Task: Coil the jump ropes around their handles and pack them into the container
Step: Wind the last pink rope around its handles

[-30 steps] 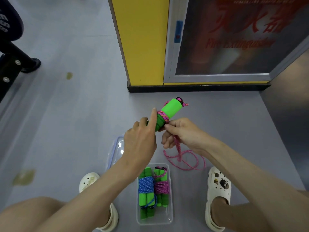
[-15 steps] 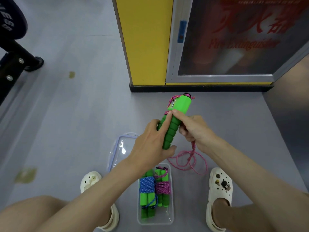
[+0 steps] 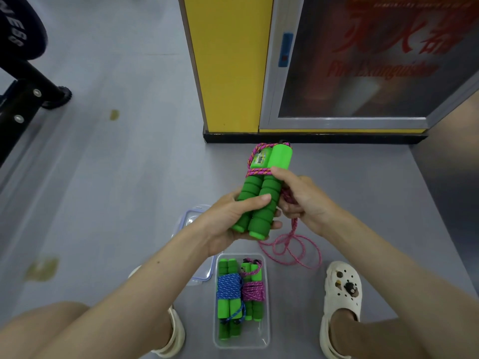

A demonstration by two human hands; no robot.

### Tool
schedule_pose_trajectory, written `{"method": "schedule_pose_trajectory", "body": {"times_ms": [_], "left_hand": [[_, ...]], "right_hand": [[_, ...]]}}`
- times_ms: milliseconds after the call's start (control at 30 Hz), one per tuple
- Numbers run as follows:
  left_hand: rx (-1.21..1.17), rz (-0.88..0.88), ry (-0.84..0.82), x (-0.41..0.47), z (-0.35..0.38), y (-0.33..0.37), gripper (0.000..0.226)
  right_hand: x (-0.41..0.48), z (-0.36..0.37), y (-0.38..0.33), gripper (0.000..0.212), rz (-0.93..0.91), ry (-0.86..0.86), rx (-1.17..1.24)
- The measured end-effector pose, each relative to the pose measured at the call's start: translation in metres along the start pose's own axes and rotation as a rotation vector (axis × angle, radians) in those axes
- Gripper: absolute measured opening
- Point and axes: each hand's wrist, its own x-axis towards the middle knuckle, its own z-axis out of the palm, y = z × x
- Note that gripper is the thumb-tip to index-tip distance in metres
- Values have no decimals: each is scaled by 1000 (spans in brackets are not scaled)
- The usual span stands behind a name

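I have the left hand point(image 3: 225, 221) with its fingers curled round the near end of the paired green handles point(image 3: 259, 193), whose long axis points away toward the wall. Just right of them, the right hand point(image 3: 305, 203) pinches the pink rope point(image 3: 294, 226), and the slack trails to the floor beside the container point(image 3: 259, 342).

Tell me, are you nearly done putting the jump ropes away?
Done: a blue rope and a pink rope lie coiled in the container. In progress: the third rope's green handles are held side by side with only a few pink turns round them. Left: wind up the loose rope on the floor, pack it, and maybe fit the lid lying beside the container.
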Motion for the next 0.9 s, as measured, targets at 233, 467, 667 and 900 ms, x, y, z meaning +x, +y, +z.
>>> {"method": "schedule_pose_trajectory", "body": {"times_ms": [233,467,667,900], "left_hand": [[233,162,285,8,-6,0,32],[661,312,503,15,-14,-11,37],[1017,340,614,12,-11,-13,48],[1364,452,712,7,-3,-16,47]], "right_hand": [[1,-6,5,49,-12,30,-265],[3,-11,8,16,19,-13,-437],[6,-12,12,26,-1,58,-515],[2,-11,12,14,-5,-63,-502]]}}
